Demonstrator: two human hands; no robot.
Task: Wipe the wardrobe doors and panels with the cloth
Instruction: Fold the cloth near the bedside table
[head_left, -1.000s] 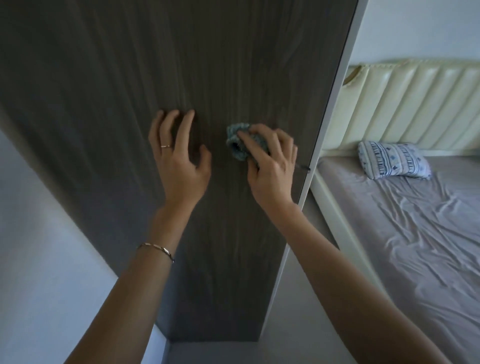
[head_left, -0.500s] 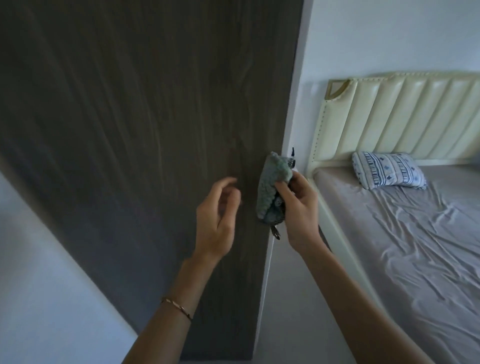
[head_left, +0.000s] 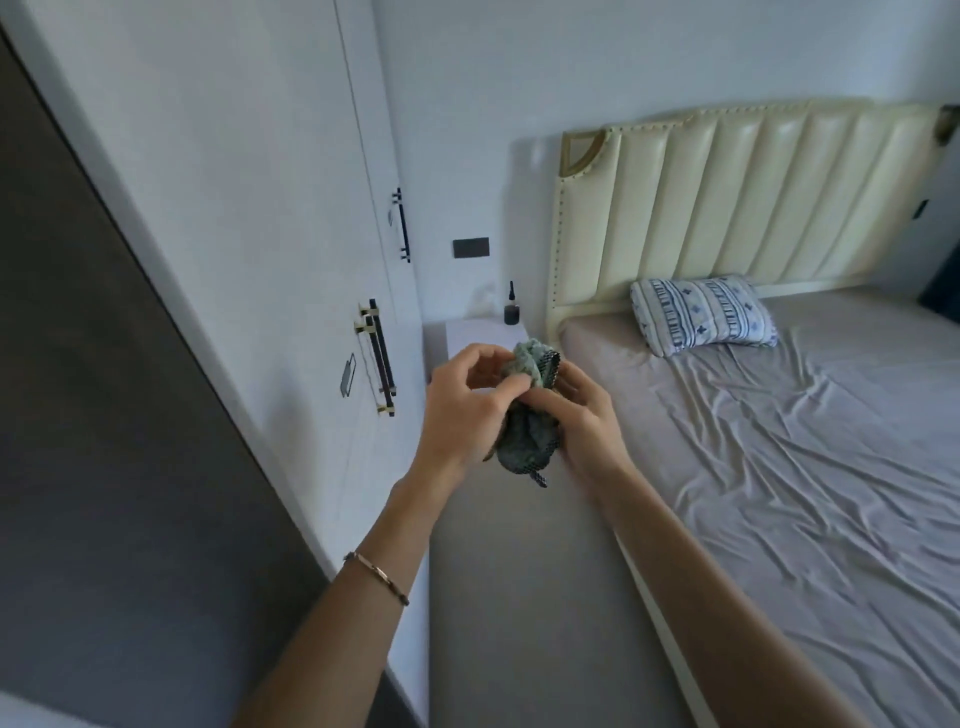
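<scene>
A crumpled grey-green cloth (head_left: 527, 439) with a dark patterned edge is bunched between both hands in front of me, away from any surface. My left hand (head_left: 462, 410) pinches its top with thumb and fingers. My right hand (head_left: 584, 415) grips it from the right side. The dark wood-grain wardrobe panel (head_left: 104, 415) stands at the far left. Beside it run the white wardrobe doors (head_left: 234, 208) with dark bar handles (head_left: 382, 358).
A bed (head_left: 779, 467) with grey wrinkled sheet, patterned pillow (head_left: 701, 314) and cream padded headboard fills the right. A white nightstand (head_left: 478, 332) with a small dark bottle (head_left: 511, 309) sits between doors and bed. Grey floor runs between wardrobe and bed.
Both hands left the dark panel. The view swung right to the white doors and bed. My left hand came off the panel and took hold of the cloth with the right.
</scene>
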